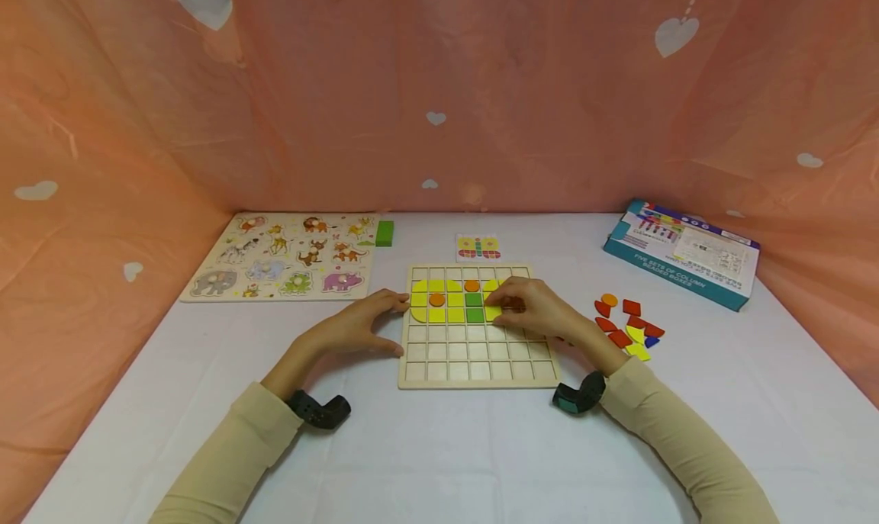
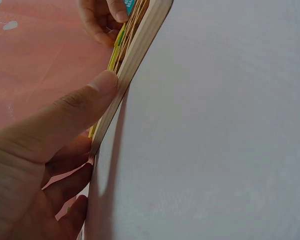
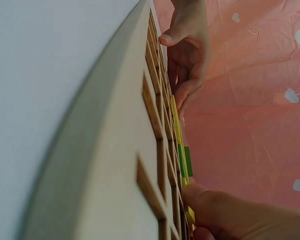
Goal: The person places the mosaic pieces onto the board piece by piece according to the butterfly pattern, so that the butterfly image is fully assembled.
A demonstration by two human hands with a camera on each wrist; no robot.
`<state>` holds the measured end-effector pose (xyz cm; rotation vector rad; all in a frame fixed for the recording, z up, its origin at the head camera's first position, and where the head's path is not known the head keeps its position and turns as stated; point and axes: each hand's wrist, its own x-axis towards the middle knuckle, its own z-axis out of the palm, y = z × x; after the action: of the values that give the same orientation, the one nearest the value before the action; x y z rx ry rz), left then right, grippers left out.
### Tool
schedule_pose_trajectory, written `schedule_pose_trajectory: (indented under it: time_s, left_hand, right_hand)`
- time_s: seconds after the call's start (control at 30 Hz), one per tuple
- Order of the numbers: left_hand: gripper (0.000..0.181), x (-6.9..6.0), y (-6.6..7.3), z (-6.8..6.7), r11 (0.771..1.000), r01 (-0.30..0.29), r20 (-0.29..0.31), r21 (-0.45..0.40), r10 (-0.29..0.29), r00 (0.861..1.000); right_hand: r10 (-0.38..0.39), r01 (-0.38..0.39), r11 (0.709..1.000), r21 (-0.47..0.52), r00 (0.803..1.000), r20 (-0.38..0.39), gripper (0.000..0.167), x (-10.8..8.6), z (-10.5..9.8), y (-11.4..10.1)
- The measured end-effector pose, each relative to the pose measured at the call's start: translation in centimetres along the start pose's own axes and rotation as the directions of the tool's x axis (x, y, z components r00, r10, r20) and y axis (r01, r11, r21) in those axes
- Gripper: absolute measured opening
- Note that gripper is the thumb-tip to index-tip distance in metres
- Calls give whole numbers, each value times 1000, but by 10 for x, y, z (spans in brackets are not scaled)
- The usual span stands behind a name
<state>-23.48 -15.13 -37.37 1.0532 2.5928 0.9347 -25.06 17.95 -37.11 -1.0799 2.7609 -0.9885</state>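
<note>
A wooden grid board [image 1: 481, 371] lies flat at the middle of the table. Its upper rows hold yellow tiles [image 1: 455, 300], two orange discs [image 1: 436, 300] and green squares [image 1: 474, 300]. My left hand [image 1: 353, 326] rests against the board's left edge, thumb and fingers spread and touching the side. Over the upper right rows, my right hand [image 1: 539, 307] has its thumb and fingers curled at a yellow tile [image 3: 190, 215], which they appear to pinch at the grid. The fingers partly hide that tile. Behind the board lies a small pattern card [image 1: 478, 248] with a butterfly.
Loose red, yellow, blue and orange pieces [image 1: 620, 339] lie right of the board. A boxed toy [image 1: 687, 253] sits at the back right. An animal puzzle board [image 1: 288, 261] and a green block [image 1: 384, 233] are at the back left. A pink curtain [image 1: 439, 89] hangs behind.
</note>
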Motion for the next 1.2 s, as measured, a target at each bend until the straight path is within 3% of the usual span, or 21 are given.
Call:
schedule_pose_trajectory:
  time_s: [0.6,0.8,1.0,1.2]
  left_hand:
    - [69,0,-1,-1,1000,-5,-2,5,5,1000]
    - [70,0,0,1,1000,-4,2,4,4,1000]
    - [70,-1,1,0,1000,8,-1,6,-8,1000]
    - [71,-1,0,0,1000,13,2,16,-13,1000]
  right_hand:
    - [6,-6,1000,2,1000,23,25,-1,0,0]
    - [15,-15,1000,11,1000,-11,30,-8,-16,-6]
    - [68,-64,997,40,993,-101,33,-37,-56,-2]
    - [148,-140,986,95,986,-81,37,-87,-94,13]
